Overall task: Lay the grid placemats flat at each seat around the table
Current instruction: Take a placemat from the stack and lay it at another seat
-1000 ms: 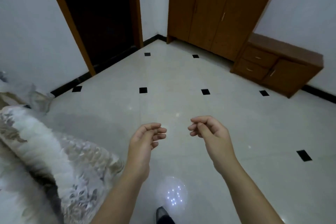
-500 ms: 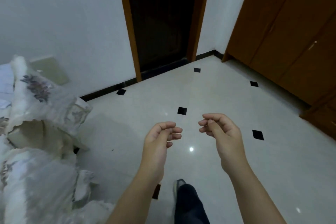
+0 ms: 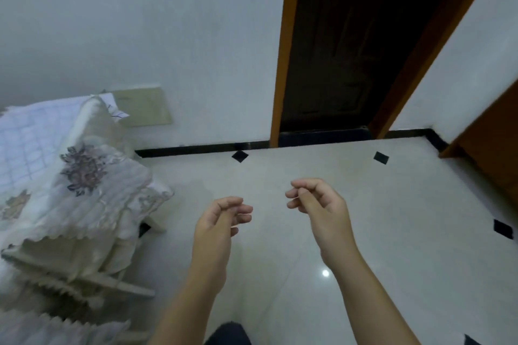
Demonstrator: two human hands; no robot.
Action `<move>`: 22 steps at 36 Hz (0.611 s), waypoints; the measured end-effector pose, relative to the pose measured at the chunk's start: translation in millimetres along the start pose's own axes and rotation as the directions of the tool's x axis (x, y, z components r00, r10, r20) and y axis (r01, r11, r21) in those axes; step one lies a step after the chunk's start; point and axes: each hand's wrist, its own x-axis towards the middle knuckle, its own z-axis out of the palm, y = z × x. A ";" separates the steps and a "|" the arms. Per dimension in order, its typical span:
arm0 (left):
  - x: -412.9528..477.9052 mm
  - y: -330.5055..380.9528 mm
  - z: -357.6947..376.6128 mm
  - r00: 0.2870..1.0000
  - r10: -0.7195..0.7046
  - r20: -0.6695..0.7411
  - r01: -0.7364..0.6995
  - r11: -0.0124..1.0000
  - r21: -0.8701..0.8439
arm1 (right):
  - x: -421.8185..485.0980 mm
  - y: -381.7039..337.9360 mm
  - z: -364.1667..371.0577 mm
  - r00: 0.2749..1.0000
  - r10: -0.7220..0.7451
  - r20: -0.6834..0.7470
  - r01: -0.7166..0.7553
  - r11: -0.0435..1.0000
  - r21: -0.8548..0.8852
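At the far left stood the cloth-covered table point(image 3: 92, 204), with a grid placemat point(image 3: 30, 131) lying on its top, back toward the wall. Just right of the table, above the pale floor point(image 3: 406, 232), your left hand point(image 3: 217, 228) was raised, fingers loosely curled, holding nothing. Further right of the table, your right hand point(image 3: 322, 210) was the same, loosely curled and empty, a gap between the two. Well right of the table, behind both hands, was a dark doorway point(image 3: 350, 50).

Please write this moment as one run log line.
left hand: empty, loosely curled | right hand: empty, loosely curled | grid placemat: far left, untouched
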 end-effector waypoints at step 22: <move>368.8 109.0 -11.2 0.945 0.077 -0.317 -0.118 0.987 -0.111 | 376.7 -23.7 197.9 0.909 -0.025 0.416 0.082 0.989 -0.120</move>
